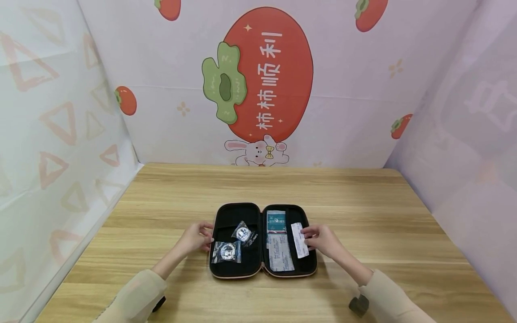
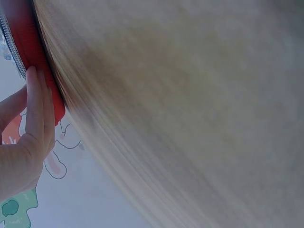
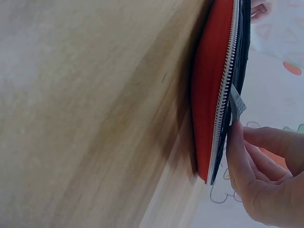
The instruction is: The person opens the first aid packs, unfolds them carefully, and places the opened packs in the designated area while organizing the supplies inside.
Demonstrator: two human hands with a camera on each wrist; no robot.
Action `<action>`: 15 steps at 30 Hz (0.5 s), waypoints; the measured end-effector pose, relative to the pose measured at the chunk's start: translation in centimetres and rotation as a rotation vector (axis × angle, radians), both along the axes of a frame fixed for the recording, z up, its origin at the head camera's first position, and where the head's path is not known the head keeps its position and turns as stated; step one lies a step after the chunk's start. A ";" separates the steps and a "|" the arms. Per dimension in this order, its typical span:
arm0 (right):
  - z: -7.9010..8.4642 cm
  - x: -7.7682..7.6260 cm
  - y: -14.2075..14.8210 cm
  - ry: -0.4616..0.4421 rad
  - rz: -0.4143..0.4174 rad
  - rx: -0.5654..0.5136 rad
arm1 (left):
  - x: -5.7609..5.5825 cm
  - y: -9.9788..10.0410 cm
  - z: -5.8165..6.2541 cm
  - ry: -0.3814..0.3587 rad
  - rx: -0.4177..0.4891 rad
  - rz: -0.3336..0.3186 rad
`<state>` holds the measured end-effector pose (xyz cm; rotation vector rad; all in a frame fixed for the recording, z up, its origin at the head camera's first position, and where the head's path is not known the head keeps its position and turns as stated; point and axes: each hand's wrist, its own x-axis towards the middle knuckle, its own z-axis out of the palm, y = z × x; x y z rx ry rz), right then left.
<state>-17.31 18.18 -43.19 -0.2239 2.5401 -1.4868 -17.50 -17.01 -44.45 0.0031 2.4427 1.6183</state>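
Note:
A zippered case [image 1: 238, 270] lies unfolded on the table, its inside black and its outer shell [image 3: 209, 95] red in the wrist views. My left hand [image 1: 195, 237] rests on its left side, with nearly straight fingers [image 2: 34, 99] touching the red wall by the zipper. In the left half lie two clear packets with round silvery items, one lower packet [image 1: 227, 252] and one upper packet [image 1: 243, 233]. The right half holds a teal packet [image 1: 276, 220] and a white printed packet [image 1: 280, 253]. My right hand [image 1: 323, 240] pinches a narrow white packet [image 1: 299, 240] at the right rim.
The wooden table [image 1: 258, 186] extends around the case. A printed cloth backdrop [image 1: 347, 89] stands behind it, with cloth walls at both sides. Dark straps show by both sleeves, including a dark piece [image 1: 359, 305] below the right forearm.

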 end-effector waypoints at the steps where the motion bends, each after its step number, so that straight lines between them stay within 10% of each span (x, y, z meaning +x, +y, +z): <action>1: 0.0 0.0 0.1 -0.001 0.003 0.001 | 0.0 0.0 0.0 -0.001 -0.001 0.003; 15: -0.7 0.3 0.0 -0.012 0.037 -0.048 | 0.1 0.1 0.3 -0.011 -0.003 0.013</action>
